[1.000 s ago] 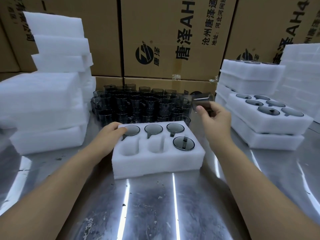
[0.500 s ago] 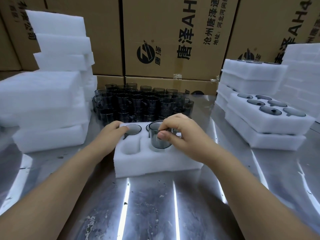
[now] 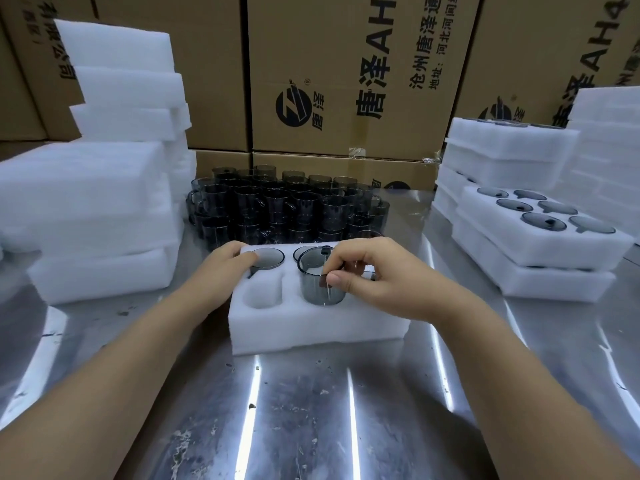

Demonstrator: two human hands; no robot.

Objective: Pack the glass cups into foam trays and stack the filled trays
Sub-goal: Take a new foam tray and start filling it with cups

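Thumb and forefinger of your right hand (image 3: 384, 282) pinch the rim of a glass cup (image 3: 317, 282), knuckles up, forearm coming in from 5 o'clock. The cup stands upright with its base in the near-middle pocket of the foam tray (image 3: 311, 327), most of its body above the foam. Your left hand (image 3: 225, 268) reaches in from 7 o'clock and rests on the tray's 10 o'clock corner, fingers relaxed, gripping nothing. Loose cups (image 3: 287, 206) crowd at 12 o'clock beyond the tray; filled trays (image 3: 540, 251) sit at 2 o'clock.
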